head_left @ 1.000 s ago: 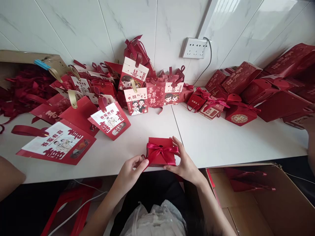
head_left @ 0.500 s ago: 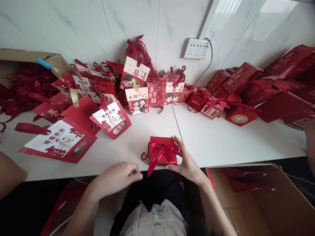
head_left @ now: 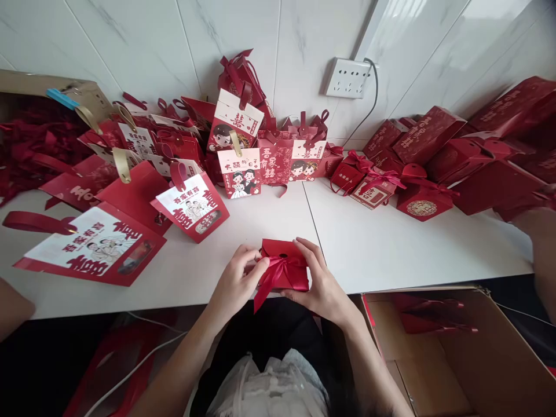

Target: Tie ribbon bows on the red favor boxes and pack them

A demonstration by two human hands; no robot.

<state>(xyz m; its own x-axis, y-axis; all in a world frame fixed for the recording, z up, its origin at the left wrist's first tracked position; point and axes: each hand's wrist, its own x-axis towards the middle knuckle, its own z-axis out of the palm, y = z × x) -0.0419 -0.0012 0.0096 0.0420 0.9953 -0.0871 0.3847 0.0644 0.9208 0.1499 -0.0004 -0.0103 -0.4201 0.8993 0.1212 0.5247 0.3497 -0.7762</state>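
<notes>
Ribbon (head_left: 270, 279) sits pinched in the nearly closed grip of the left hand (head_left: 232, 289); the right hand (head_left: 326, 292), grip part-open, clasps the red box (head_left: 273, 247) near the counter's (head_left: 369, 249) front edge, seemingly steadying it.

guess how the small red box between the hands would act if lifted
The red box, apparently folded card, is probably light and fairly stiff. Its glossy ribbon looks floppy and slippery, so the drooping tail may swing.
</notes>
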